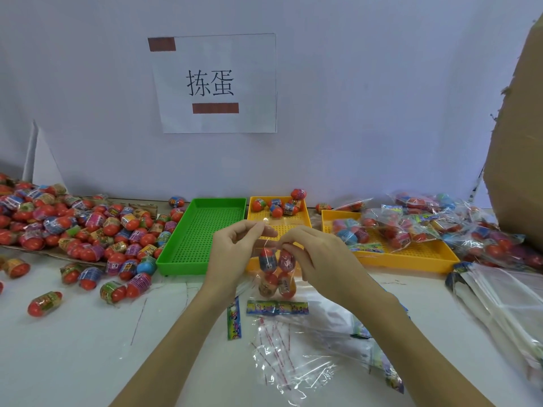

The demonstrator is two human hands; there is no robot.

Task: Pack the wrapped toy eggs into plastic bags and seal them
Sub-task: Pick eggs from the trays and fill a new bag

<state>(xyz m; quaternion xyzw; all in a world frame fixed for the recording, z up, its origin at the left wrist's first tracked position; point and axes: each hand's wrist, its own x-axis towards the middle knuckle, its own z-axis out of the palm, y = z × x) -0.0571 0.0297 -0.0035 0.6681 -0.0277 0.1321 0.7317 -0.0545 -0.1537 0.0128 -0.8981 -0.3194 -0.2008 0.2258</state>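
Glossy clear plastic was seen on the bag (276, 277) and egg wrappers (88, 230); perforated matt plastic on the green tray (205, 230); rough cardboard on the box (517, 142).

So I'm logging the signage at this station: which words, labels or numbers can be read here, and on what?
"拣蛋": white paper sheet on the back wall.
Print on the wrapped toy eggs: too small to read.
Colourful printed strips on the table: too blurred to read.

Both arms reach forward; the left hand (235, 254) and right hand (320, 259) meet, fingertips pinching the bag (274, 274) top.
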